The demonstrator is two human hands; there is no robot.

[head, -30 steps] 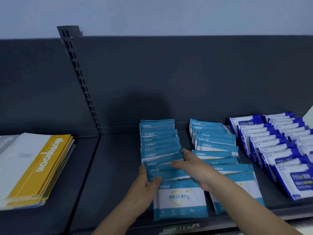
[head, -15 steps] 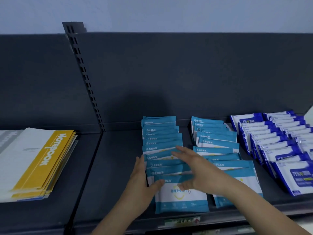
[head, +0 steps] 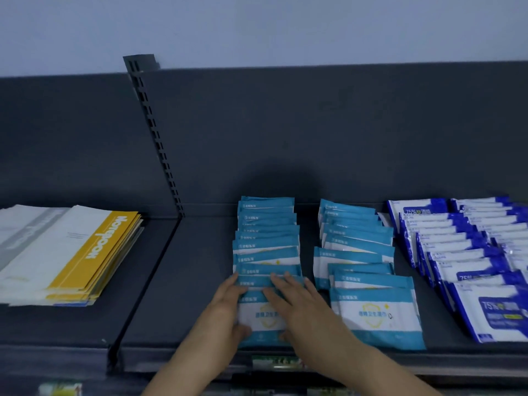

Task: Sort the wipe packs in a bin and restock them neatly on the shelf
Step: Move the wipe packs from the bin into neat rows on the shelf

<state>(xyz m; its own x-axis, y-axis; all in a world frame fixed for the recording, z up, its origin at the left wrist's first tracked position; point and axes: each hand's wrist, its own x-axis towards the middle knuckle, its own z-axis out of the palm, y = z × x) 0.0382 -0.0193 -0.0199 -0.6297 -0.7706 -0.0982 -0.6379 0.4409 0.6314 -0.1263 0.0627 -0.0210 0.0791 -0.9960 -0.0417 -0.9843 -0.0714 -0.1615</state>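
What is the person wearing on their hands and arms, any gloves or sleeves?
Nothing that shows. The left hand and right hand are bare: no gloves, rings or bands that I can see. Both forearms are uncovered down to the bottom edge of the picture, with no sleeve or watch in view.

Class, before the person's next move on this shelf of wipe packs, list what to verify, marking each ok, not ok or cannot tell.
1. Left hand braces the left edge of the left row of teal-and-white plastic wipe packs: ok.
2. Right hand lies flat on that row's front pack: ok.
3. Left row's edges line up: ok.
4. Right row of teal-and-white packs lines up: not ok, one middle pack juts left.
5. Dark blue-and-white wipe packs kept separate: ok.
6. Bin emptied: cannot tell, no bin in view.
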